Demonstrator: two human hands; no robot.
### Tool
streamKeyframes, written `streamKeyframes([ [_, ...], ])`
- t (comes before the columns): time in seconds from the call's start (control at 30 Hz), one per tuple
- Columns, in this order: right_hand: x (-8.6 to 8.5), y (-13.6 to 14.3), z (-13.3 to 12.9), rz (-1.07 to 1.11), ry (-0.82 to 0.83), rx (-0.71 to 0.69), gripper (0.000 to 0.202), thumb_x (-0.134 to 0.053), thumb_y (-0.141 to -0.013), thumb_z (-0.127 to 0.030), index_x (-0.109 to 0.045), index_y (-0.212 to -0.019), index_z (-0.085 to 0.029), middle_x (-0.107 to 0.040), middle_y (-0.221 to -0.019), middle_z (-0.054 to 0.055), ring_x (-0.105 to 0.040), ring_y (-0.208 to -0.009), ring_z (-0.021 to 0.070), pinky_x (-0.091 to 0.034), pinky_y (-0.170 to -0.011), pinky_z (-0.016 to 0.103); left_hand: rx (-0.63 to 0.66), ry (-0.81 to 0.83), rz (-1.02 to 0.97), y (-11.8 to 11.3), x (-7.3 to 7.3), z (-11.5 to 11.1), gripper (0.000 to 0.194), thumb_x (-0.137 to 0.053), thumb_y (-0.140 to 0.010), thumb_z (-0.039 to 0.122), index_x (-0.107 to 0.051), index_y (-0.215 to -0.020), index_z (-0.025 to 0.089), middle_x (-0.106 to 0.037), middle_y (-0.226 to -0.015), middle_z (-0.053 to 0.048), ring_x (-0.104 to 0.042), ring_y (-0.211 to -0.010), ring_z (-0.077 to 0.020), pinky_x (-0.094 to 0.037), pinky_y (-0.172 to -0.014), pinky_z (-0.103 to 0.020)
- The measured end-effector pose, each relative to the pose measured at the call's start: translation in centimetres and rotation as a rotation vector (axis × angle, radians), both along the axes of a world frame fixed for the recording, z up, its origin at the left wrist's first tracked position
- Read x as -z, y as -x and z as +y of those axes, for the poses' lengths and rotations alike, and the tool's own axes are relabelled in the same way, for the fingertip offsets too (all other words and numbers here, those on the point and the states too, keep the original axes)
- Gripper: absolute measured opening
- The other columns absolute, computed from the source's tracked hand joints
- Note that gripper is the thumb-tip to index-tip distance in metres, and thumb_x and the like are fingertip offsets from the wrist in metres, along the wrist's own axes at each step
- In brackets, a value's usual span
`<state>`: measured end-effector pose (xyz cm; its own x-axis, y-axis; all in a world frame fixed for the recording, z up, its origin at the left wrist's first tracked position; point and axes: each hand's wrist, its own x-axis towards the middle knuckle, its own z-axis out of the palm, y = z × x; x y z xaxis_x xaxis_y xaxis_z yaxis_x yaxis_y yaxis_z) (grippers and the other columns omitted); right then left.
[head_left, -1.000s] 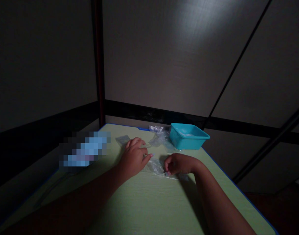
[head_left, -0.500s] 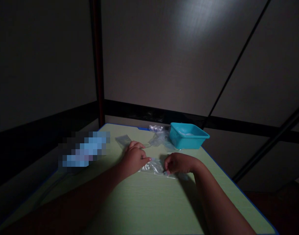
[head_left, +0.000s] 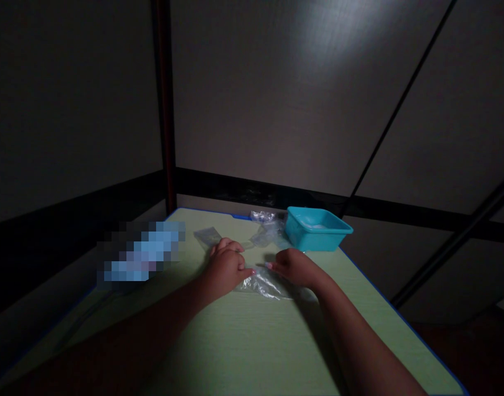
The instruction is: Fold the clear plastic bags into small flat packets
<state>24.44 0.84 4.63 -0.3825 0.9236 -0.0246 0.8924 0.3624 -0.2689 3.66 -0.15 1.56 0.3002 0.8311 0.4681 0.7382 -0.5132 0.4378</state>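
Observation:
A clear, crinkled plastic bag (head_left: 263,286) lies on the pale green table, shiny with reflections. My left hand (head_left: 226,268) is closed at its left upper corner, fingers curled and thumb along the bag's edge. From the right, my right hand (head_left: 292,267) reaches over the bag, its fingers bent in and its thumb tip by the upper edge, a short gap from the left thumb. That hand covers part of the bag's right side. Whatever the bag contains, if anything, cannot be made out.
A turquoise plastic basin (head_left: 317,231) with something whitish inside stands at the back right. More clear plastic bags (head_left: 270,234) lie beside it, and a flat one (head_left: 208,236) lies behind my left hand. A blurred-out blue object (head_left: 147,256) is at the left. Dark panels border the table (head_left: 235,346).
My right hand has shifted left and up from the bag's lower right part to its upper edge, thumb now pointing left. My left hand has stayed almost still.

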Motion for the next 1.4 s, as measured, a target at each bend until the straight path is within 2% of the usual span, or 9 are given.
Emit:
streamKeyframes([
  [0.2, 0.2, 0.6, -0.6, 0.173, -0.136, -0.15, 0.04, -0.054, -0.077, -0.046, -0.061, -0.102, -0.015, -0.058, -0.105, 0.011, -0.051, -0.099, 0.0209, -0.037, -0.086, 0.03, -0.005, -0.01, -0.032, -0.2, -0.2, -0.4, 0.026, -0.068, -0.068, 0.031, -0.059, -0.047, 0.019, -0.062, -0.096, -0.005, -0.044, -0.102, -0.0236, -0.033, -0.084, -0.037],
  [0.37, 0.3, 1.0, -1.4, 0.08, 0.119, -0.212, 0.083, -0.056, -0.069, -0.059, -0.027, -0.138, -0.023, -0.017, -0.146, 0.012, -0.014, -0.132, 0.0292, -0.012, -0.105, 0.047, -0.027, 0.012, -0.015, -0.3, 0.0, -0.4, 0.025, -0.067, -0.068, 0.03, -0.058, -0.048, 0.018, -0.062, -0.094, -0.005, -0.044, -0.101, -0.0232, -0.034, -0.083, -0.036],
  [0.47, 0.6, 1.5, -1.7, -0.004, 0.234, -0.213, 0.093, -0.055, -0.067, -0.064, -0.01, -0.141, -0.028, 0.002, -0.148, 0.01, 0.002, -0.134, 0.0297, -0.001, -0.103, 0.055, -0.026, -0.003, -0.021, -0.4, 0.2, -0.3, 0.026, -0.066, -0.069, 0.03, -0.057, -0.048, 0.018, -0.061, -0.093, -0.004, -0.044, -0.099, -0.0225, -0.034, -0.084, -0.036],
  [0.7, 0.6, 2.1, -2.0, -0.056, 0.245, -0.212, 0.091, -0.045, -0.072, -0.067, 0.002, -0.14, -0.028, 0.011, -0.146, 0.009, 0.011, -0.133, 0.0276, 0.002, -0.101, 0.058, -0.06, -0.076, -0.332, -0.5, -0.5, 0.1, 0.026, -0.035, -0.089, 0.036, -0.049, -0.074, 0.02, -0.055, -0.074, -0.001, -0.051, -0.077, -0.0163, -0.04, -0.074, -0.03],
  [0.83, 0.7, 2.6, -2.2, -0.031, 0.222, -0.164, 0.067, -0.023, -0.084, -0.062, -0.002, -0.14, -0.031, 0.008, -0.147, 0.005, 0.01, -0.133, 0.0258, 0.003, -0.1, 0.058, -0.053, -0.051, -0.664, -0.4, -0.9, 0.3, 0.036, -0.02, -0.092, 0.041, -0.048, -0.081, 0.02, -0.056, -0.077, -0.002, -0.054, -0.073, -0.0145, -0.043, -0.071, -0.028],
  [0.97, 1.2, 3.0, -2.2, -0.022, 0.153, -0.107, 0.056, -0.011, -0.089, -0.054, -0.004, -0.14, -0.031, 0.005, -0.147, 0.003, 0.009, -0.134, 0.0218, 0.005, -0.102, 0.055, -0.079, 0.055, -0.734, -0.3, -0.9, 0.4, 0.042, -0.018, -0.091, 0.046, -0.049, -0.083, 0.019, -0.055, -0.07, -0.001, -0.053, -0.061, -0.0142, -0.043, -0.058, -0.026],
  [1.07, 1.5, 3.1, -2.1, -0.024, 0.115, -0.097, 0.057, -0.011, -0.089, -0.054, -0.004, -0.14, -0.03, 0.005, -0.147, 0.003, 0.009, -0.134, 0.0207, 0.007, -0.101, 0.055, -0.072, 0.031, -0.659, -0.4, -0.8, 0.4, 0.037, -0.019, -0.092, 0.04, -0.049, -0.082, 0.02, -0.055, -0.07, -0.001, -0.053, -0.061, -0.0141, -0.044, -0.06, -0.027],
  [1.2, 1.7, 3.0, -1.9, -0.011, 0.099, -0.097, 0.056, -0.009, -0.089, -0.052, -0.006, -0.141, -0.029, 0.004, -0.147, 0.003, 0.008, -0.134, 0.0198, 0.008, -0.101, 0.055, 0.003, -0.091, -0.325, 0.0, -1.0, 0.5, 0.009, -0.043, -0.08, 0.021, -0.051, -0.083, 0.02, -0.057, -0.085, -0.003, -0.053, -0.085, -0.0179, -0.042, -0.078, -0.031],
  [1.4, 1.8, 3.0, -1.7, -0.046, 0.086, -0.057, 0.053, -0.009, -0.091, -0.048, -0.008, -0.14, -0.029, -0.001, -0.147, 0.002, 0.004, -0.135, 0.0207, 0.008, -0.101, 0.056, 0.091, 0.019, 0.014, 0.6, -0.6, 0.6, 0.036, -0.047, -0.057, 0.005, -0.054, -0.089, 0.022, -0.058, -0.092, -0.003, -0.05, -0.095, -0.0211, -0.038, -0.084, -0.033],
])
